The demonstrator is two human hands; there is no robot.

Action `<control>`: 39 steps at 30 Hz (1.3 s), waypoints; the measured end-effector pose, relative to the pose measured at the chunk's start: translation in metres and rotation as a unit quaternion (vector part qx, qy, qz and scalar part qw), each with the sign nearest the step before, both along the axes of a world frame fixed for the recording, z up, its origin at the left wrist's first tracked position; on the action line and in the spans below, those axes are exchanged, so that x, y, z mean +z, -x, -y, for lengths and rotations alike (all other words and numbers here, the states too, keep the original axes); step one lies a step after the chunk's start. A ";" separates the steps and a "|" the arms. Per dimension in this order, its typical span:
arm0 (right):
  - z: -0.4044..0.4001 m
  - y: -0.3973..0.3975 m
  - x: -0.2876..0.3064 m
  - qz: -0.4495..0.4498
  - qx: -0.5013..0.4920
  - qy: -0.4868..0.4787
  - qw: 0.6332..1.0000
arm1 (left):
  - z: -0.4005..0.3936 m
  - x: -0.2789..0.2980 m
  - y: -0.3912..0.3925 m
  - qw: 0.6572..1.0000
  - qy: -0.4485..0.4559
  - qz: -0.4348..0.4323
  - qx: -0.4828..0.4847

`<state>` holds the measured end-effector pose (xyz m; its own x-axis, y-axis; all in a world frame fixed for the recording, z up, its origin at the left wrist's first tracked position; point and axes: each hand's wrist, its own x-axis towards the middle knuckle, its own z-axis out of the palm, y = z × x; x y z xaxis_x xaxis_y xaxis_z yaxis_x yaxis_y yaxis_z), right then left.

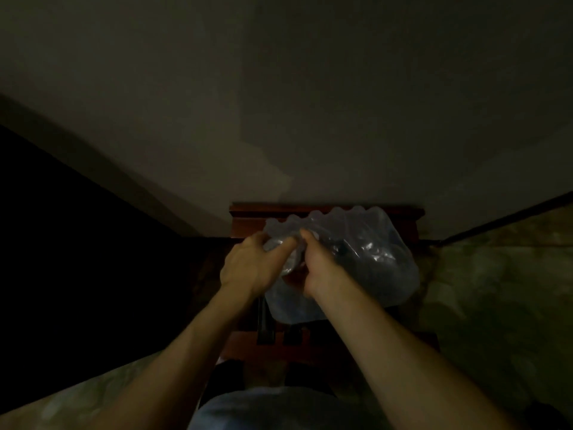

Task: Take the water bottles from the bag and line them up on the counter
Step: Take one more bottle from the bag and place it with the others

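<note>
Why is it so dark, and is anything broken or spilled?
Nothing looks spilled or broken. The room is just dim. Both hands, left hand and right hand, pinch the clear plastic bag on the wooden stand.

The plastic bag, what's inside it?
Through the cloudy plastic bag only dark shapes and shiny glints show, likely bottles. Their number can't be told. The left hand and right hand grip its bunched opening, covering what lies there.
</note>
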<state>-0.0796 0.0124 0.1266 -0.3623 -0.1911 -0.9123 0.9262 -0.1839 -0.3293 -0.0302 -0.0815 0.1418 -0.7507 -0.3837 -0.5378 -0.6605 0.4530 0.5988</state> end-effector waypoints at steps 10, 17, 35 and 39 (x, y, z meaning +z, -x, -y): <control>0.102 -0.023 0.025 -0.022 -0.001 -0.021 1.000 | 0.114 0.037 -0.029 0.998 0.018 -0.040 -0.051; 0.168 -0.045 0.059 -0.218 0.055 -0.130 0.966 | 0.180 0.063 -0.055 0.990 -0.012 -0.122 -0.064; 0.236 -0.095 0.169 -0.460 0.233 0.088 0.852 | 0.244 0.183 -0.134 0.972 0.106 -0.210 0.022; 0.247 -0.106 0.193 -0.494 0.214 0.162 0.827 | 0.251 0.218 -0.140 0.963 0.175 -0.204 0.020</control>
